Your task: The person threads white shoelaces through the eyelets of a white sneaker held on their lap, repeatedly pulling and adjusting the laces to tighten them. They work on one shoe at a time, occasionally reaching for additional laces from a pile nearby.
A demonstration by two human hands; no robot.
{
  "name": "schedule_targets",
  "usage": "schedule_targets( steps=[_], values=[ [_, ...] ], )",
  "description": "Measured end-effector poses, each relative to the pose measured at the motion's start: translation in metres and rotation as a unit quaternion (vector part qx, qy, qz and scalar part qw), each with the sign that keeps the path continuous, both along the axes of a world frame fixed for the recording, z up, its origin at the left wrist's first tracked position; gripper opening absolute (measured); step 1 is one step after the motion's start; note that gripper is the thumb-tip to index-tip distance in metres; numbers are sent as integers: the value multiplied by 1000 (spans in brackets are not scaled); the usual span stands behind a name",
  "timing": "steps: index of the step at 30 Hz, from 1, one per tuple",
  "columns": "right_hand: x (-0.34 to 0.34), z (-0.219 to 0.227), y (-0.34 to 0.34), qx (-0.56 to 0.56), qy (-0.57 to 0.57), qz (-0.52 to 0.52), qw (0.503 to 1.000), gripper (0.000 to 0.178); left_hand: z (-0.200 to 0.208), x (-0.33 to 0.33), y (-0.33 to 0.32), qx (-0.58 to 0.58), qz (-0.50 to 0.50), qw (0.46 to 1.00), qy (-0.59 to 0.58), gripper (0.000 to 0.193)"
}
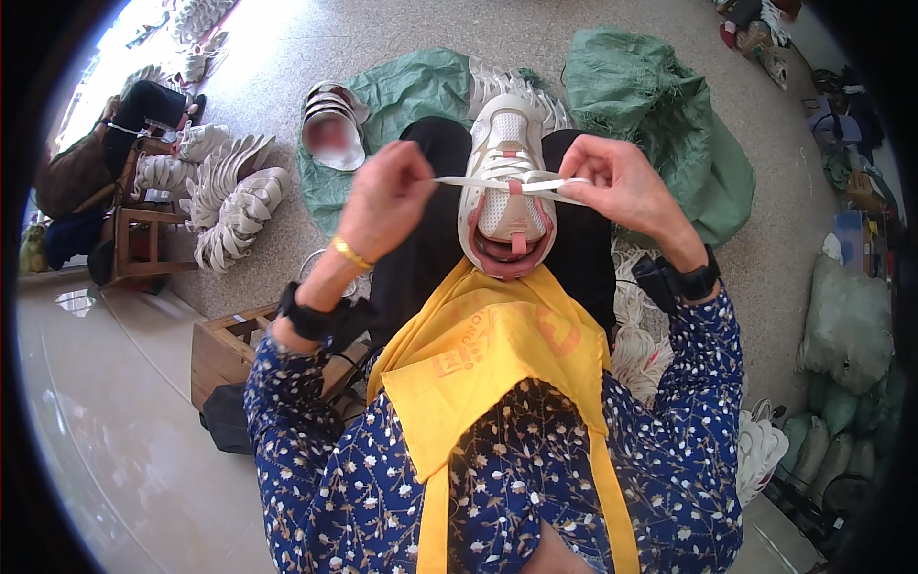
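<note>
A white and pink sneaker [504,212] rests between my knees, toe pointing away and its pink-lined opening toward me. White shoelace [457,181] runs across its tongue, with what looks like a loop on the right side. To the left of the shoe, my left hand [387,196] pinches one end of the lace and pulls it out sideways. On the other side, my right hand [612,182] grips the lace between thumb and fingertips. The lace is stretched nearly level between both hands, just above the tongue. Any knot at its middle is too small to make out.
Green woven sacking [660,124] spreads beyond my knees, with stacked shoe parts [333,124] on its left. Rows of white shoes [234,206] lie at the left by a wooden stool [143,230]. Bundles of white laces [636,344] are beside my right leg. A yellow apron [497,335] covers my lap.
</note>
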State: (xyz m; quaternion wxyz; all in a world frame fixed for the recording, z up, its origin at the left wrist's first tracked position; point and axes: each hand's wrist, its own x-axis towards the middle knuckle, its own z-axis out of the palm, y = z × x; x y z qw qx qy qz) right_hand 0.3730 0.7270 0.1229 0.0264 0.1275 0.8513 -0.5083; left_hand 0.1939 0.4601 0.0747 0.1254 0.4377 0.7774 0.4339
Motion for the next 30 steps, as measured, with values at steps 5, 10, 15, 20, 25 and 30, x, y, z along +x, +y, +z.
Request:
schedule_targets(
  steps=[5,10,15,20,25,30],
  values=[
    [-4,1,11,-64,36,22,997,16,-6,-54,-81,-155,138,977,40,10],
    [-8,-10,-7,-13,78,22,997,20,-70,-118,-188,-325,214,908,156,13],
    [6,-22,-16,130,99,31,986,20,-89,-114,-202,-351,204,892,198,19],
    [21,-37,-24,168,132,-5,977,13,-27,-42,-85,-102,106,979,139,39],
    [25,-47,-29,142,161,-38,976,10,14,31,-9,-4,-52,998,33,26],
    [26,-36,-28,201,185,-45,961,8,-3,18,-2,5,-87,980,180,11]
  ],
)
